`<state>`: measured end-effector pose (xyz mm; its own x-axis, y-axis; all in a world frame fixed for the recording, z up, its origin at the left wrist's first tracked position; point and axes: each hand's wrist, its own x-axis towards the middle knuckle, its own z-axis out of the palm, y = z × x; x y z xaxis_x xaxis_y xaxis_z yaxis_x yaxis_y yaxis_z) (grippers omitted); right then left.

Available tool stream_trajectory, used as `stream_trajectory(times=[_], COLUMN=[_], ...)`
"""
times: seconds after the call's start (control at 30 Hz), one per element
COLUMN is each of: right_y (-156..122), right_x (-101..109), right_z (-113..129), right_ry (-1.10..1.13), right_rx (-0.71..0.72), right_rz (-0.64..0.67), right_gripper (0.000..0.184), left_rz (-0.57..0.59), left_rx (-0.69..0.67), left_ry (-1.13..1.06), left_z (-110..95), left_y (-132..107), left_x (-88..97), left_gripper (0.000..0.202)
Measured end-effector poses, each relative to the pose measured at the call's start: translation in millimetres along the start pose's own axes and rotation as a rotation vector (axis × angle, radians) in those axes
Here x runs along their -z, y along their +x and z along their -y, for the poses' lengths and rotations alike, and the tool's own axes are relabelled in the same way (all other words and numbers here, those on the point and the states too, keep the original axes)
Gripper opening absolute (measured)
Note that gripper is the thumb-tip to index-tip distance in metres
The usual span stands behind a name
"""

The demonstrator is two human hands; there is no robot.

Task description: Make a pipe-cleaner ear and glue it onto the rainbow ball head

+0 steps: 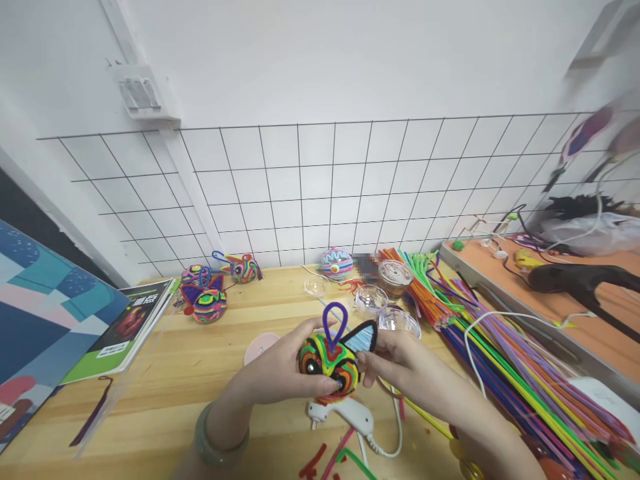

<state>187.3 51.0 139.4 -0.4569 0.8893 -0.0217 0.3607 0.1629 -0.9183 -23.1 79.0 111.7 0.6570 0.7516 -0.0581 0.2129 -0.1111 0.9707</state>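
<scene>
1. Near the middle of the bench's (210, 380) front edge, a striped pipe-cleaner ball (327, 363) is held just above the wood, directly over a white glue gun (345, 413).
2. The left hand (280, 373) wraps the ball from its left side, thumb over the top and fingers curled under it in a firm grasp.
3. The right hand (400, 363) pinches the ball's right side with thumb and fingertips, at the root of the blue ear (363, 337).
4. Risk, as I judge it: too hard a pinch could bend the ear or pull it loose. A slackened left hold would drop the ball onto the glue gun's nozzle.
5. The ball's eyes face the front edge. Its purple loop (334, 323) stands straight up, and the ear tip points up and toward the right end.
6. Its longest span, from ball to ear tip, runs roughly along the front edge.
7. Loose pipe cleaners (500, 347) lie heaped toward the right end.
</scene>
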Motion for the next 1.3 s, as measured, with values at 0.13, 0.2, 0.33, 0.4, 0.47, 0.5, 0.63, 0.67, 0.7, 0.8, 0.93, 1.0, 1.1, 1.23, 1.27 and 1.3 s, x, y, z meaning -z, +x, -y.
stream_trajectory(times=[0.13, 0.2, 0.33, 0.4, 0.47, 0.5, 0.63, 0.67, 0.7, 0.8, 0.93, 1.0, 1.1, 1.23, 1.27, 1.3], right_y=[0.4, 0.3, -0.5, -1.0, -1.4, -1.6, -2.4, -2.4, -2.1, 2.9, 27.0, 47.8, 86.2, 137.1, 147.5, 156.3], right_x=[-0.6, -0.6, 0.6, 1.8, 3.7, 4.8, 10.2, 11.3, 12.2, 11.5, 1.3, -6.3, -16.7, -28.0, -31.1, -34.6], right_z=[-1.5, -1.6, -3.5, -5.7, -7.9, -8.7, -10.3, -10.9, -12.0, -18.6, -32.4, -38.5, -45.4, -52.1, -53.0, -53.3], right_ry=[-0.008, -0.017, -0.018, -0.006, 0.017, 0.024, 0.036, 0.039, 0.041, 0.022, -0.225, -0.383, -0.524, -0.69, -0.718, -0.74], right_rx=[-0.008, -0.011, -0.031, -0.034, -0.022, -0.016, -0.024, -0.033, -0.038, -0.032, -0.058, -0.093, -0.146, -0.236, -0.257, -0.274], right_rz=[0.0, -0.008, -0.02, -0.019, -0.021, -0.024, -0.054, -0.06, -0.064, -0.07, -0.02, 0.049, 0.093, 0.189, 0.216, 0.242], right_gripper=[0.017, 0.018, 0.018, 0.018, 0.018, 0.018, 0.02, 0.02, 0.02, 0.019, 0.018, 0.018, 0.016, 0.022, 0.025, 0.026], left_rz=[0.0, -0.005, -0.006, 0.0, -0.008, -0.021, -0.096, -0.101, -0.1, -0.124, -0.391, -0.622, -0.888, -0.968, -0.971, -0.97], left_rx=[-0.002, -0.001, 0.012, 0.022, 0.034, 0.039, 0.032, 0.027, 0.021, 0.003, -0.103, -0.224, -0.372, -0.395, -0.4, -0.407], left_ry=[0.003, 0.013, -0.015, -0.05, -0.077, -0.084, -0.105, -0.123, -0.145, -0.205, -0.167, -0.161, -0.207, -0.33, -0.346, -0.354], left_z=[0.2, -0.2, -0.6, 1.3, 4.8, 6.8, 8.9, 7.3, 4.9, -3.6, -10.6, -11.7, -12.0, -11.5, -11.4, -11.4], left_y=[0.2, 0.5, 0.6, 0.4, 0.3, 0.1, -1.9, -3.1, -4.7, -12.2, -24.7, -29.0, -32.5, -37.0, -38.6, -40.3], left_x=[0.2, 0.1, -0.3, 0.0, 1.2, 2.0, 6.9, 8.5, 10.4, 19.0, 37.8, 47.5, 58.7, 66.0, 66.8, 67.5], left_gripper=[0.068, 0.068, 0.069, 0.069, 0.07, 0.071, 0.077, 0.076, 0.076, 0.072, 0.064, 0.059, 0.051, 0.044, 0.044, 0.045])
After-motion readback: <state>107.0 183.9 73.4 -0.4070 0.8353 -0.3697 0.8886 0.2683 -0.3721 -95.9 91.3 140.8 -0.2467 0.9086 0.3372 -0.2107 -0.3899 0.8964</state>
